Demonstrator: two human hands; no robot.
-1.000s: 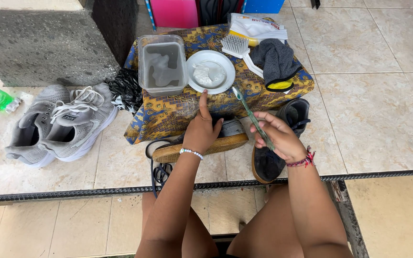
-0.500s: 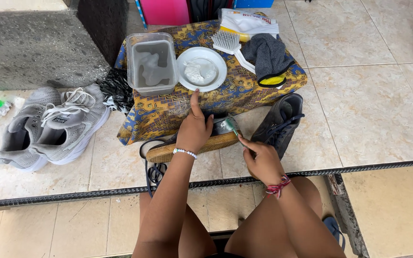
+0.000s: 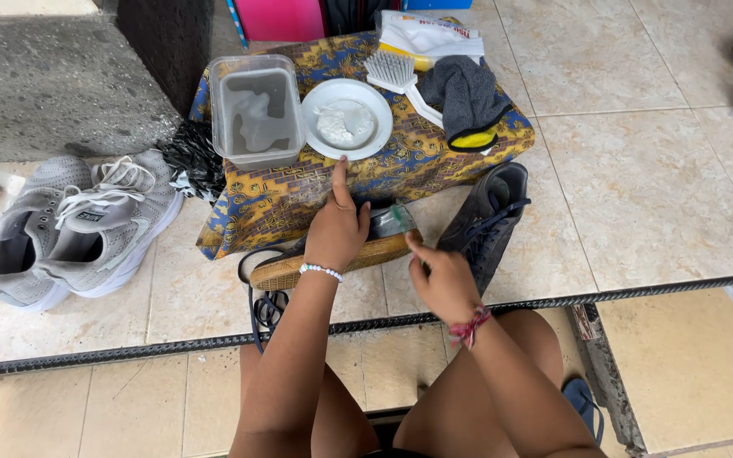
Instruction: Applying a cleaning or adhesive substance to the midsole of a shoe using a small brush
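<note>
My left hand (image 3: 338,226) grips a dark shoe (image 3: 332,259) tipped on its side, tan sole toward me, index finger pointing up. My right hand (image 3: 439,273) holds a small green toothbrush (image 3: 400,219) with its head against the shoe near the heel. Dark laces (image 3: 266,307) trail onto the tiles below. The matching dark shoe (image 3: 487,216) stands just right of my hands.
A low stand draped in patterned cloth (image 3: 417,161) carries a clear tub of water (image 3: 256,110), a white plate with paste (image 3: 347,119), a scrub brush (image 3: 396,76) and a grey cloth (image 3: 467,97). Grey sneakers (image 3: 78,229) lie at left. A metal rail (image 3: 638,293) crosses below.
My right hand lowered the toothbrush from upright in the air down onto the shoe's heel end. My left hand kept its hold on the shoe.
</note>
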